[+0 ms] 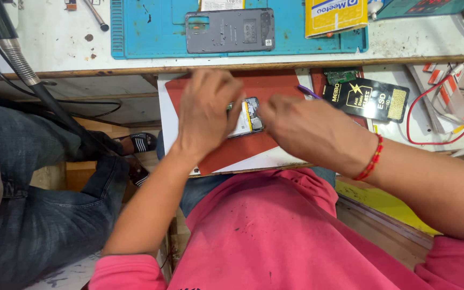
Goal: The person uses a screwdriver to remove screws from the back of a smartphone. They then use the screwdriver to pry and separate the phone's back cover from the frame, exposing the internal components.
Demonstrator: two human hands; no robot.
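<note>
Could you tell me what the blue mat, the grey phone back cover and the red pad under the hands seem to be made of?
The blue mat looks like matte silicone or rubber, with moulded ridges and compartments. The grey back cover seems to be matte plastic, thin, with a camera cutout. The red pad looks like smooth rubber or leatherette; the picture leaves that open.

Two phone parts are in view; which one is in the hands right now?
The opened phone with exposed internals, held between left hand and right hand over the red mat. The grey back cover lies untouched on the blue mat.
</note>
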